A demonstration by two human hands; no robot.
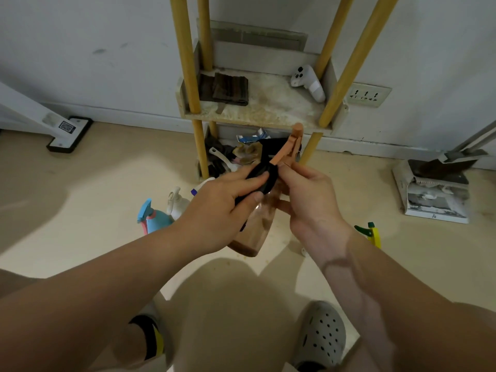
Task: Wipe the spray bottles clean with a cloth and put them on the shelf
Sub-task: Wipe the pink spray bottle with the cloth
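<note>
Our forearms are bare from the left hand (222,210) and the right hand (308,202) back to the frame edge. Below the right hand we wear a pale grey clog (322,336) (dark round holes scattered across its toe). Below the left hand a second grey clog (150,310) shows only partly, beside a black band (146,334) with a yellow stripe (160,342); sock or strap, we cannot tell.

left hand (222,208): fingers curled round cloth (264,181) | right hand (308,200): fingers grip spray bottle (257,232) | forearms converge
</note>
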